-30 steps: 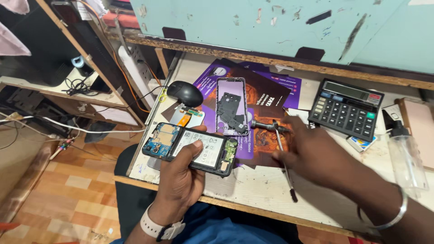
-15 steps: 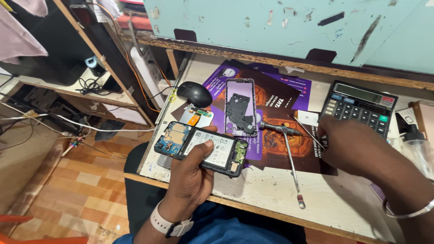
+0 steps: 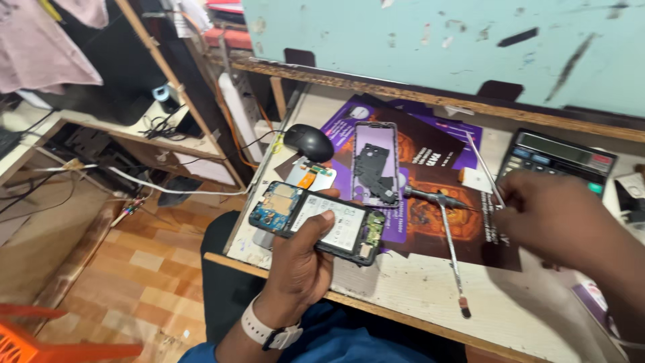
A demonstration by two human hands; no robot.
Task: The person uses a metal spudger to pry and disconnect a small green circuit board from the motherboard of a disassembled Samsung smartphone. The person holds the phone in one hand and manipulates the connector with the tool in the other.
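Phone point(image 3: 316, 222), back off with board and battery exposed, sits gripped in left hand point(image 3: 299, 269) over the near table point(image 3: 403, 289) edge, thumb across the battery. Right hand point(image 3: 557, 222) hovers over the dark poster point(image 3: 430, 222) near the calculator point(image 3: 554, 161); can't tell if it grips anything. Between them: screwdriver point(image 3: 447, 228) and thin metal tool point(image 3: 484, 168) lying on the poster. Behind phone: frame point(image 3: 375, 165), flex part point(image 3: 310, 176), mouse point(image 3: 308, 142).
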